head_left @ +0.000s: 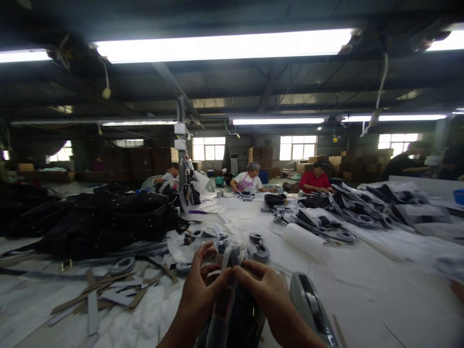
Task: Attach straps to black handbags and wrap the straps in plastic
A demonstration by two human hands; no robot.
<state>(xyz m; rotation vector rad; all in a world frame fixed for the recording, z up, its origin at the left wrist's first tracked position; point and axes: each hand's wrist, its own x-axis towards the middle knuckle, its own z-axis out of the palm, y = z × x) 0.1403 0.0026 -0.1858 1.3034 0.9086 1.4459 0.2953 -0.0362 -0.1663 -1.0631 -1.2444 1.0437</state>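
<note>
In the middle foreground, my left hand (203,290) and my right hand (268,292) meet with their thumbs almost touching. Both pinch a strap (218,326) covered in pale translucent wrapping, which runs down toward me. A black bag (243,316) lies beneath my fingers, partly hidden by my right hand. Just right of my right wrist stands a grey tape dispenser (308,304). Beyond my fingertips sits a bunched whitish wrapped bundle (235,246), with wrapped strap coils (259,246) beside it.
A large heap of black bags (116,217) fills the left side. Cardboard and paper strips (94,295) litter the near left. A white roll of sheet (302,240) and piled wrapped bags (362,205) lie to the right. Several people (250,181) work across the table.
</note>
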